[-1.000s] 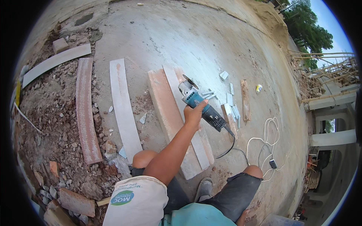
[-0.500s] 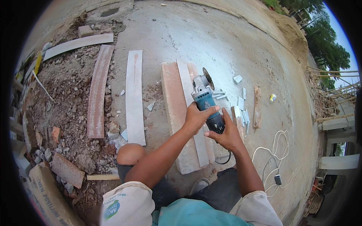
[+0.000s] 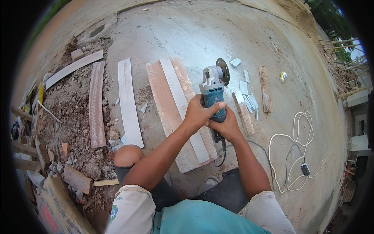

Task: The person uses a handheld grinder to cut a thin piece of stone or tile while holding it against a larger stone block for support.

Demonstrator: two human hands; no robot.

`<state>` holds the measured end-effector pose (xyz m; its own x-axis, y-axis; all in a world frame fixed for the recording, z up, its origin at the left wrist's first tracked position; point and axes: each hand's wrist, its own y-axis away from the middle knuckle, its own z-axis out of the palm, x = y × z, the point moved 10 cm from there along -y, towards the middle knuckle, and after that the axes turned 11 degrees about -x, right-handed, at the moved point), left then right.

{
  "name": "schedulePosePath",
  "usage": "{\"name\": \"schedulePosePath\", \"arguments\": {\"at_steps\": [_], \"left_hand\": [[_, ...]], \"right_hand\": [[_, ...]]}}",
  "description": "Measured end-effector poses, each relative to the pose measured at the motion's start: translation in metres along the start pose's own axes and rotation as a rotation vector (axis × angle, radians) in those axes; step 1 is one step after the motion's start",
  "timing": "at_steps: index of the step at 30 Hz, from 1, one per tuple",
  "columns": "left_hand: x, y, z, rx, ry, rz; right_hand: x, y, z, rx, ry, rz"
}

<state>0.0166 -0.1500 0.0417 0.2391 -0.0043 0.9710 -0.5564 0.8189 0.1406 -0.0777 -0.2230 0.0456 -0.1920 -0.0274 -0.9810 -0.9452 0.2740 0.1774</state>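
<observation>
An angle grinder [image 3: 212, 93], teal and black with a silver head, is held up in front of me in both hands. Its dark cutting disc [image 3: 223, 72] points away from me, at the upper right of the tool. My left hand [image 3: 200, 114] is wrapped round the teal body. Lower down, toward the cord end, my right hand [image 3: 227, 125] grips the black rear part. To the left of and beneath the tool, a long pale tile strip [image 3: 180, 99] rests on a thick reddish-white slab [image 3: 161, 102]. The disc is apart from the strip.
Another pale strip [image 3: 129, 103] and a reddish-backed strip [image 3: 97, 105] lie left, beside rubble [image 3: 76, 121]. Right of the slab are tile offcuts [image 3: 244, 87] and wood pieces [image 3: 265, 89]. A white cord [image 3: 272, 156] loops on the concrete at the right. A paper sack [image 3: 64, 202] stands lower left.
Both hands have tilted the grinder more upright, and its disc now faces more toward me. My right hand has shifted closer to the left one. The view has moved slightly.
</observation>
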Motion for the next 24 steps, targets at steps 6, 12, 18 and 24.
{"name": "schedulePosePath", "arguments": {"at_steps": [6, 12, 18, 24], "left_hand": [[0.017, -0.003, 0.022, -0.132, 0.027, -0.008], [0.02, 0.0, 0.026, -0.122, 0.032, 0.031], [0.015, 0.003, 0.029, -0.156, 0.189, 0.014], [-0.016, 0.033, 0.032, -0.095, -0.148, -0.123]], "right_hand": [[-0.012, 0.013, -0.016, 0.039, -0.003, -0.013], [-0.017, 0.021, -0.014, 0.083, -0.096, -0.063], [-0.005, 0.023, -0.022, 0.086, -0.186, 0.031], [0.003, 0.019, -0.068, 0.291, -0.275, -0.004]]}}
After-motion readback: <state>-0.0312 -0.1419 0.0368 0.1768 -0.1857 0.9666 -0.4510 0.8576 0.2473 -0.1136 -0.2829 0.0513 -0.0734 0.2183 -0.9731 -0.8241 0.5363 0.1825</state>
